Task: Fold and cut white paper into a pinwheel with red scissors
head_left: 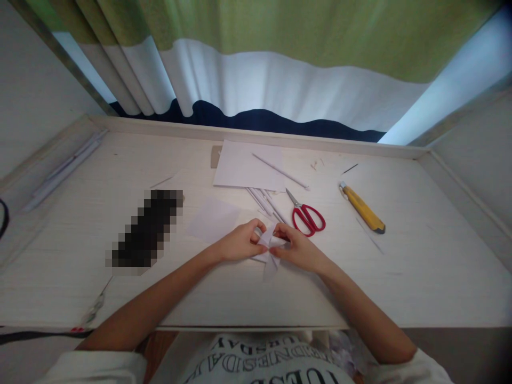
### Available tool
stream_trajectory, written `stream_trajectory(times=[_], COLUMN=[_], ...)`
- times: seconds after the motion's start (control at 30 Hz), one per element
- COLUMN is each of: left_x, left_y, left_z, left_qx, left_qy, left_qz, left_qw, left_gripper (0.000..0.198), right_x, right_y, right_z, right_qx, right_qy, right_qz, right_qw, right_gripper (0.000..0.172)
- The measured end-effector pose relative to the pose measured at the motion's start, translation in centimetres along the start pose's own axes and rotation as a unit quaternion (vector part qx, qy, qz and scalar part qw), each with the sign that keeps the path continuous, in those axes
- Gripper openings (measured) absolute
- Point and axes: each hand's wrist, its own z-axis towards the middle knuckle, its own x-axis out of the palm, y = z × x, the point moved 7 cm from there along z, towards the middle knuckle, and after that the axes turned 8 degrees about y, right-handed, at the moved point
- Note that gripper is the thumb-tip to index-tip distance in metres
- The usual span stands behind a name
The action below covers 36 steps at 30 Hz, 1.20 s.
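A small piece of folded white paper [272, 263] with pointed flaps is held between my two hands, low over the front middle of the table. My left hand [243, 241] pinches it from the left, thumb tip at the paper's centre. From the other side my right hand [296, 247] grips it, thumb and fingers closed on a flap. The two thumb tips nearly meet. Just beyond my right hand lie red-handled scissors [307, 217], blades pointing away. Thin rolled paper sticks [260, 200] lie behind the hands, and a loose square paper sheet [214, 217] is beyond my left hand.
White paper [236, 165] lies at the back, with a paper stick [280, 170] across it. A yellow utility knife [363, 208] rests on the right. A blurred dark object [146, 229] is at left. Long rolled paper [66, 168] lies along the left edge. Curtains [280, 80] hang behind.
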Motion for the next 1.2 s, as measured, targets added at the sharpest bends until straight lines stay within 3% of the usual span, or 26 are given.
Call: stream_trajectory(times=[0.4,0.6,0.83,1.1,1.2], left_x=[0.2,0.2,-1.7,0.4,0.7], left_y=[-0.7,-1.1,-0.3,-0.7,-0.5], left_z=[-0.7,-0.9,-0.6,0.0,-0.1], left_qx=[-0.005,0.001,0.009,0.030,0.035], left_qy=[-0.021,-0.027,-0.129,-0.104,-0.119], left_qz=[0.026,0.012,-0.180,-0.287,-0.296], left_qw=[0.999,1.000,0.975,0.952,0.947], left_gripper=[0.031,0.031,0.037,0.046,0.038], right_x=[0.2,0.0,-0.9,-1.8,-1.4], right_y=[0.6,0.7,0.2,-0.4,-0.4], right_z=[-0.4,-0.4,-0.1,-0.5,-0.5], right_qx=[-0.004,-0.015,-0.009,0.000,0.002], right_qy=[-0.023,-0.038,-0.064,-0.170,-0.180], right_qz=[0.004,0.074,0.204,0.276,0.288], right_qw=[1.000,0.996,0.977,0.946,0.940], right_gripper=[0.018,0.017,0.021,0.025,0.024])
